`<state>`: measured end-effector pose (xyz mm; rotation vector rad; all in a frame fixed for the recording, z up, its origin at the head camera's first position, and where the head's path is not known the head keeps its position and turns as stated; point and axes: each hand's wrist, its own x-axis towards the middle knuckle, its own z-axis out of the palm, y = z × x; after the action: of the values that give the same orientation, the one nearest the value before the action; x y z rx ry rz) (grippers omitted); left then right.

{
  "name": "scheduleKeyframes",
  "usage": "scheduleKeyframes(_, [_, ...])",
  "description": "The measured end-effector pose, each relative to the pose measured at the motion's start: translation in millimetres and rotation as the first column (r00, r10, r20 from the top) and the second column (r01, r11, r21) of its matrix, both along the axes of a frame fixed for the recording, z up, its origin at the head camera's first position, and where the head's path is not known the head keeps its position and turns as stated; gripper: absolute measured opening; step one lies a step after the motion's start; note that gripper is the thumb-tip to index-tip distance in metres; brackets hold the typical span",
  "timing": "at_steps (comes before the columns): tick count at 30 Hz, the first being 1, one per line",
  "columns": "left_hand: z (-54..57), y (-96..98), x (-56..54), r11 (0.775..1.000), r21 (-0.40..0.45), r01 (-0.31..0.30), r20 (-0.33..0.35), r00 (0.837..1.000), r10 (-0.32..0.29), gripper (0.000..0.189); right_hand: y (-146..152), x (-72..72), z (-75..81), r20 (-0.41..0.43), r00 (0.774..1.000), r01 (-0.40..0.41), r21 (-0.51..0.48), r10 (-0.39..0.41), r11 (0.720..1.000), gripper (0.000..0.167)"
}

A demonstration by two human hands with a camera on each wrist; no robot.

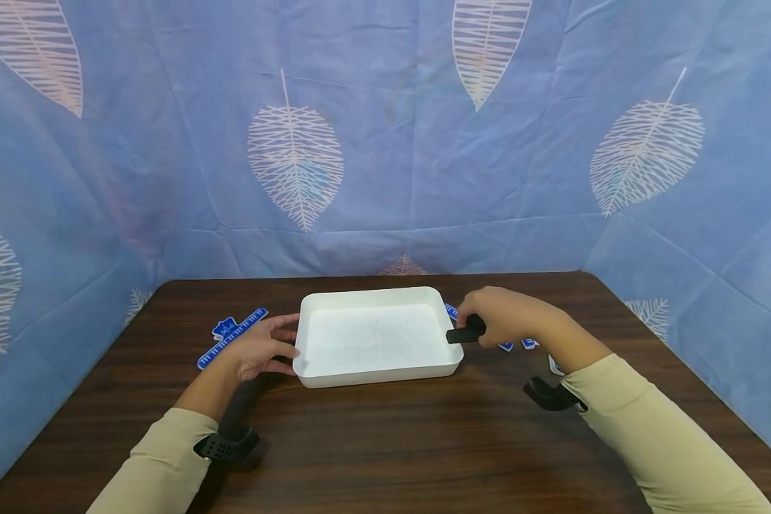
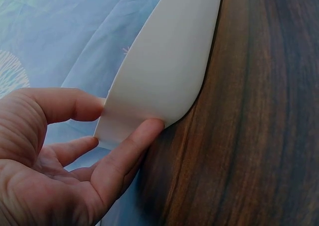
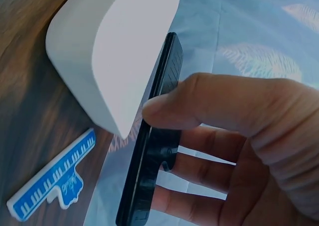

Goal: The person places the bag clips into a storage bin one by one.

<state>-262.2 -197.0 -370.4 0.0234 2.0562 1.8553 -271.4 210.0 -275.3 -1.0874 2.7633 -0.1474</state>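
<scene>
Left hand: spread wide at the left end of the white tray; the outer wall is touched by fingertips, nothing is gripped.
Tray: set upright on the dark table, between the hands; judged light and stiff, its smooth walls apt to slip; best taken by both short ends, under the rim.
Black clip: held at the tray's right rim, contact there cannot be told; judged light, hard and slick, best pinched near mid-length.
Right hand: narrowed; the black clip is pinched between thumb and fingers.
Blue clips: laid on both sides of the tray, some partly hidden; probably rigid and light, best lifted by the long edges.
Leaf-print cloth: hung behind the table.
</scene>
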Motion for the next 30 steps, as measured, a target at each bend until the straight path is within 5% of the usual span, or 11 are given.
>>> scheduleKeyframes(12, [-2.5, -0.6, 0.5, 1.0, 0.002, -0.002, 0.003, 1.0, 0.002, 0.081, -36, -6.0, -4.0, -0.025, 0.993, -0.119, 0.031, 0.119, 0.992, 0.026])
scheduleKeyframes(30, [-2.8, 1.0, 2.8, 1.0, -0.002, -0.011, -0.008, 1.0, 0.011, 0.08, -75, -25.6, -3.6, 0.06, 0.996, -0.071, 0.039, 0.068, 0.997, 0.025])
